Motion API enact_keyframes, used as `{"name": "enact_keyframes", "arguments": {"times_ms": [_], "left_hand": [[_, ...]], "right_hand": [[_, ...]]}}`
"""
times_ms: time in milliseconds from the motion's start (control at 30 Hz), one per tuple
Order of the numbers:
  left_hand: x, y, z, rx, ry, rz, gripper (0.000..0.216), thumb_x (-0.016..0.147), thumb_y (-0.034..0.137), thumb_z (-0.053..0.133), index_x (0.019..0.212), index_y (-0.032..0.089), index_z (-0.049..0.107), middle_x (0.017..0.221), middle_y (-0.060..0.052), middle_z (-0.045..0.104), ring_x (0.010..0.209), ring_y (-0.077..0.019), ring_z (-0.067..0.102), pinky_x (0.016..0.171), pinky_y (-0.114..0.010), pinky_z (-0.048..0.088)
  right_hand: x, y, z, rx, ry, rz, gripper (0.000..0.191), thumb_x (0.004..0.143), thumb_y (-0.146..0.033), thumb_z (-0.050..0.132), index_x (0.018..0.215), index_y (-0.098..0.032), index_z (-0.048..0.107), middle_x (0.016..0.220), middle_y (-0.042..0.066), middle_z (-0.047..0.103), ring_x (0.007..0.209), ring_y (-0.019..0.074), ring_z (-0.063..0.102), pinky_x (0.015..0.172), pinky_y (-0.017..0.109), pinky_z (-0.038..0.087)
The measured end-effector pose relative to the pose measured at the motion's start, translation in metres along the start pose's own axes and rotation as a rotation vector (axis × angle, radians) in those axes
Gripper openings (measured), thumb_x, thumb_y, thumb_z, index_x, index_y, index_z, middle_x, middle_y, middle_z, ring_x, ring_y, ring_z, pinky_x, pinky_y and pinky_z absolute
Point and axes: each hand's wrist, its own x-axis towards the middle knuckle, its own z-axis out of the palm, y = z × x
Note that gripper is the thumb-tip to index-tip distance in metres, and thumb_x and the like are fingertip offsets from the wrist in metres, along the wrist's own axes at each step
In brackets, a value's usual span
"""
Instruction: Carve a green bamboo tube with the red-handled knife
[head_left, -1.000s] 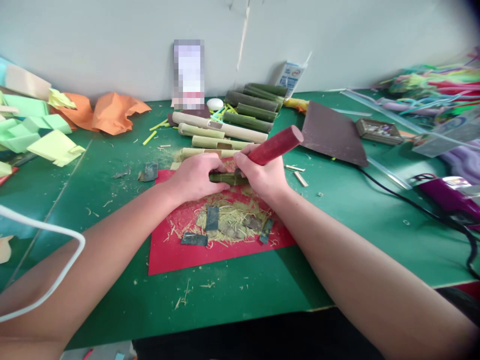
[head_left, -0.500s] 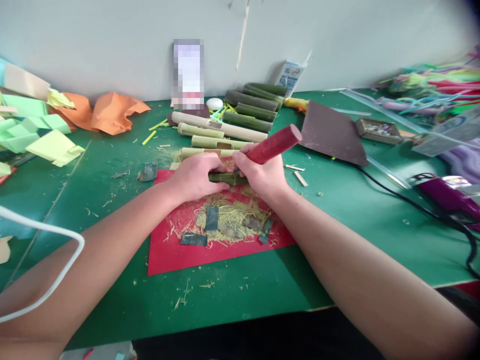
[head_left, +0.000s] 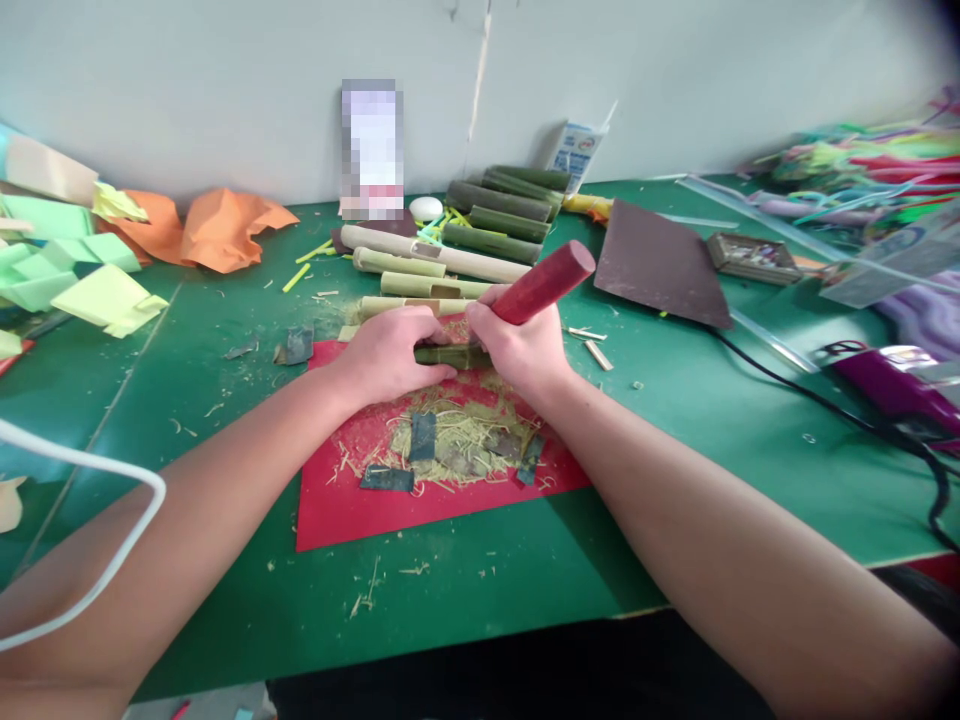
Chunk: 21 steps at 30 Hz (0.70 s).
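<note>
In the head view, my left hand (head_left: 394,350) is closed round the left part of a green bamboo tube (head_left: 442,356), which lies crosswise over a red sheet (head_left: 330,515). My right hand (head_left: 529,345) grips a tool with a thick red round handle (head_left: 546,283), slanting up to the right. Its working end is hidden behind my fingers, close to the tube's right part. Pale bamboo shavings (head_left: 469,450) and several dark strips (head_left: 423,437) of bamboo skin are heaped on the sheet in front of my hands.
Behind my hands lie peeled bamboo pieces (head_left: 397,262) and green bamboo pieces (head_left: 495,245). A phone (head_left: 373,140) leans on the wall beside a drink carton (head_left: 576,155). Folded papers (head_left: 67,250) are at left; a brown board (head_left: 664,265), black cable (head_left: 817,400) and purple device (head_left: 896,390) at right.
Both hands keep their hold on the tube and the tool, almost unmoved. The red handle shifts very slightly left and up, while the whole view drifts a little.
</note>
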Motion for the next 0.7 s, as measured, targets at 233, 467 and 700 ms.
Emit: {"name": "enact_keyframes", "arguments": {"times_ms": [233,467,700], "left_hand": [[0.0001,0.0001,-0.0004,-0.017,0.005,0.004,0.025,0.074,0.036,0.079,0.089,0.02,0.069,0.089,-0.003,0.068,0.081,-0.0194,0.063,0.071,-0.032,0.046],[0.0002,-0.0003,0.0,-0.031,0.015,0.035,0.023,0.078,0.037,0.076,0.089,0.018,0.07,0.088,-0.003,0.068,0.082,-0.0187,0.063,0.073,-0.031,0.047],[-0.0003,-0.0021,0.001,0.012,0.024,0.052,0.024,0.078,0.039,0.076,0.092,0.019,0.072,0.088,-0.003,0.069,0.082,-0.0196,0.063,0.071,-0.032,0.047]], "right_hand": [[-0.0006,-0.0001,-0.0012,0.036,-0.02,-0.007,0.021,0.077,-0.024,0.061,0.059,-0.022,0.05,0.057,-0.003,0.051,0.054,0.011,0.045,0.052,0.03,0.038],[-0.0025,-0.0024,-0.0029,0.022,-0.069,-0.007,0.02,0.071,-0.019,0.058,0.056,-0.022,0.046,0.055,-0.003,0.049,0.053,0.0106,0.043,0.051,0.028,0.038],[0.0002,-0.0001,-0.0062,0.023,-0.016,0.003,0.022,0.077,-0.029,0.059,0.057,-0.021,0.051,0.058,-0.002,0.051,0.057,0.012,0.046,0.052,0.028,0.039]]}}
